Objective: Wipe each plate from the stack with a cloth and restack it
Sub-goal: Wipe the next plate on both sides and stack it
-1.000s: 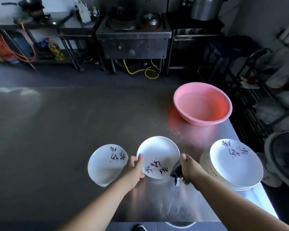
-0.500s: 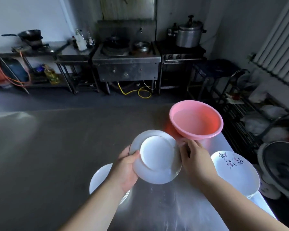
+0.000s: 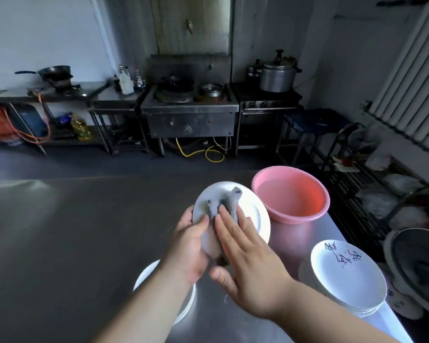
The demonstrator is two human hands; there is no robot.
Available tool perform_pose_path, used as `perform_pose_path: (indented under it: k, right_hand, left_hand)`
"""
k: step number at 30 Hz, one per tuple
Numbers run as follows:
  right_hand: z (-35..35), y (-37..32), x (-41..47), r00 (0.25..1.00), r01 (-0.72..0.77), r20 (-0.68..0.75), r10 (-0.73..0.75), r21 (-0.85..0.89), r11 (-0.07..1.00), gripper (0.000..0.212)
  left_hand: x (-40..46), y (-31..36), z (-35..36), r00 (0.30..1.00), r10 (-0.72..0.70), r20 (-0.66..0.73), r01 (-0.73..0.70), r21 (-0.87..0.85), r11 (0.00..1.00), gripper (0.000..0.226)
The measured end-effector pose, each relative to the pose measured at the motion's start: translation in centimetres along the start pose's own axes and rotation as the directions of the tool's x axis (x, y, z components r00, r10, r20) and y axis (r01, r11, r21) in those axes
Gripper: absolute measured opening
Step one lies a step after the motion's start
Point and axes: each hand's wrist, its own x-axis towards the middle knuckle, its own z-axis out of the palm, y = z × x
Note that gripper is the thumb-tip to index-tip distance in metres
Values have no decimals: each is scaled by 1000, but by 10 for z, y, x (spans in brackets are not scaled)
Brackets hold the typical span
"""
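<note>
Right hand (image 3: 248, 263) flat on cloth (image 3: 227, 206) — plate (image 3: 254, 214) beside basin (image 3: 290, 194).

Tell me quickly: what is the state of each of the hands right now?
Left hand: grips the edge of the raised white plate.
Right hand: open, flat fingers pressing the grey cloth against that plate.

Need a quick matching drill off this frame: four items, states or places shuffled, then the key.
Items:
1. cloth
2. pink basin
3. left hand
4. plate stack

States:
A. on the table at right, top plate with dark lettering
B. grips the rim of the held plate
C. pressed on the plate under the flat right hand
D. stands beyond the held plate, to its right

Pairs: 1-C, 2-D, 3-B, 4-A
</note>
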Motion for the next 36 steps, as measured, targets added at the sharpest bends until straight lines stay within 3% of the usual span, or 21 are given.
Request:
perform_pose_path:
  k: [3, 9, 14, 16, 21, 30, 36]
  right_hand:
    - [0, -1, -12, 999, 48, -15, -51, -143, 988, 91]
    - [-23, 25, 27, 995, -102, -34, 96, -246, 964, 99]
    - [-14, 8, -9, 990, 117, -53, -130, -191, 975, 98]
    - [-14, 11, -16, 988, 131, -49, -143, -197, 972, 98]
    - [-35, 44, 17, 996, -34, -91, 19, -163, 986, 95]
    - [-15, 35, -29, 998, 9, -62, -16, -107, 994, 92]
    - [-36, 57, 3, 977, -188, -112, 182, -43, 981, 88]
  left_hand:
    - [1, 4, 3, 1000, 22, -20, -22, -11, 1000, 32]
    - [-16, -3, 16, 998, -3, 56, 3, -2, 1000, 33]
    - [-9, 8, 21, 998, 55, 22, -53, -74, 996, 33]
    - [-9, 9, 19, 999, 49, 25, -47, -69, 997, 36]
    - [-21, -3, 28, 998, 29, 60, -26, -44, 999, 37]
    - [-10, 1, 32, 999, 36, -20, -37, -73, 997, 34]
    - [-16, 1, 39, 999, 35, 35, -32, -83, 996, 33]
